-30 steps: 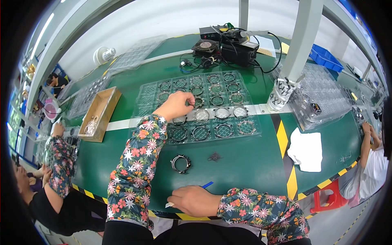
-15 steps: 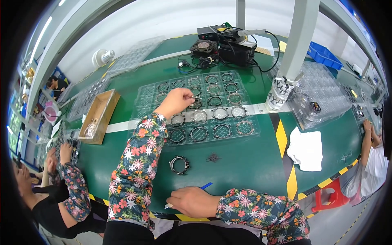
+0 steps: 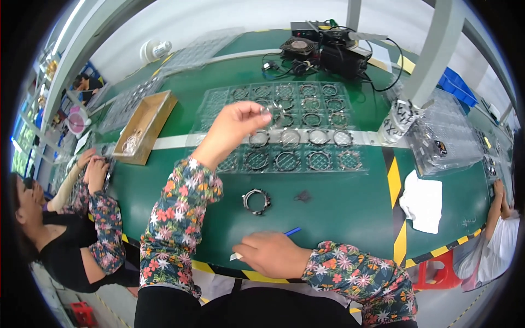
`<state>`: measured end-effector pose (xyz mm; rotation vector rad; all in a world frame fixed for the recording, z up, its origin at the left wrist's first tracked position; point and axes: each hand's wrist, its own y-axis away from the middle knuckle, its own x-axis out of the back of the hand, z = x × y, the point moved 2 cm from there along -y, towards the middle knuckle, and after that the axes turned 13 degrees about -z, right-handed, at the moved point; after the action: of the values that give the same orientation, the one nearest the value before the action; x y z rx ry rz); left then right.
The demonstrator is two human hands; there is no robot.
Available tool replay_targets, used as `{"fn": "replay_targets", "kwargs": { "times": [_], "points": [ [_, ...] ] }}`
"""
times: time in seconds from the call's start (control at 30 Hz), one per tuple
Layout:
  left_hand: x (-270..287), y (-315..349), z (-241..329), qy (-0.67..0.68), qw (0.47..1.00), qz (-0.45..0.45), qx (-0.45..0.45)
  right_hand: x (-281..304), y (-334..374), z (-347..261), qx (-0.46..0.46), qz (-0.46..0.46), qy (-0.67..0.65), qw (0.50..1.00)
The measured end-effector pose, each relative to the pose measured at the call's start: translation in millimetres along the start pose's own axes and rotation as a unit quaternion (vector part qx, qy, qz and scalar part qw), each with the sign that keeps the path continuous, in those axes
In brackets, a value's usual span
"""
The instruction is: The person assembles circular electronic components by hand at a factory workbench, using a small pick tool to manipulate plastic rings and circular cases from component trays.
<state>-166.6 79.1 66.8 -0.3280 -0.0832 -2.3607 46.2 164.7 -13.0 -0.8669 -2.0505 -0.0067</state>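
My left hand point(image 3: 235, 126) is raised over a clear plastic tray point(image 3: 210, 117), thumb and fingers pinched on a thin ring-shaped watch case point(image 3: 279, 111), partly blurred. Round watch cases sit in many of the tray's pockets. Near the bench's front edge, my right hand point(image 3: 270, 254) is closed around a slim tool point(image 3: 293, 231). Its blue end sticks out beyond the knuckles and a pale tip shows by the fingertips; the middle is hidden in the hand. Between the hands and the tray's front edge lies a dark watch case point(image 3: 256, 202), with a small dark heap of tiny parts point(image 3: 302, 195) beside it.
A wooden box point(image 3: 145, 128) with pale rings stands left of the tray. White cloth point(image 3: 421, 202), a taped post point(image 3: 399, 123) and stacked clear trays point(image 3: 443, 136) are at right. Black equipment with cables point(image 3: 342, 60) sits at the back. Other people work on both sides.
My left hand looks lifted from the tray, and the ring in its fingers now shows more plainly. My right hand keeps its hold on the tool. The whole view has shifted slightly.
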Motion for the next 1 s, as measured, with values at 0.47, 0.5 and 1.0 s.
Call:
{"fn": "replay_targets", "kwargs": {
  "times": [0.47, 0.5, 1.0],
  "points": [
    [-120, 128, -24, -0.512, 0.803, -0.161, -0.261, 88, 33, 9, -0.191, 0.22, 0.071, 0.954],
    [-120, 126, -28, -0.507, 0.805, -0.158, -0.263, 86, 31, 13, -0.195, 0.216, 0.074, 0.954],
    [-104, 112, -53, -0.363, 0.886, -0.09, -0.275, 69, 24, 15, -0.288, 0.052, 0.061, 0.954]
  ]
}}
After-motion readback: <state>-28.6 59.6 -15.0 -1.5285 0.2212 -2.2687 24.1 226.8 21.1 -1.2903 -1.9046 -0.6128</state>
